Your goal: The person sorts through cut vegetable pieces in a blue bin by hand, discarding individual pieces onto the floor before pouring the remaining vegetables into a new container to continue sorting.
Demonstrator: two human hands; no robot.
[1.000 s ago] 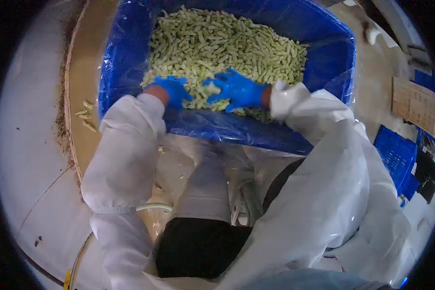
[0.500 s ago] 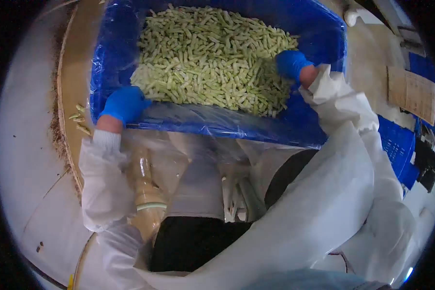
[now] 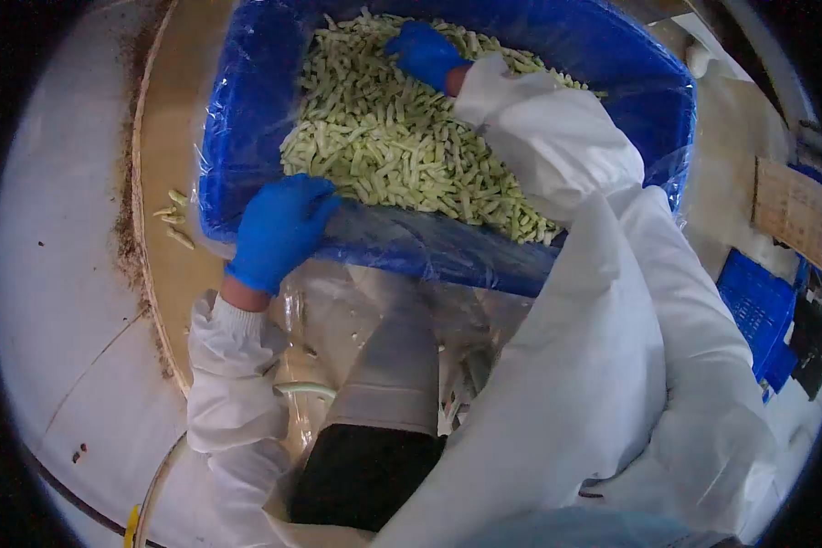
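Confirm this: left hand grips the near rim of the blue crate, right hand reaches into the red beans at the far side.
One thing is wrong: the beans are pale green, not red, as the head view shows. The left hand does grip the near rim of the blue crate, and the right hand reaches in at the far side.

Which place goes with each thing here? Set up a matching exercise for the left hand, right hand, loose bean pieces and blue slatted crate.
Things:
1. left hand
2. right hand
3. loose bean pieces
4. blue slatted crate

Places:
A. on the tan surface left of the blue bin
B. far side of the cut beans
C. on the bin's near rim
D. floor at far right

Pairs: 1-C, 2-B, 3-A, 4-D
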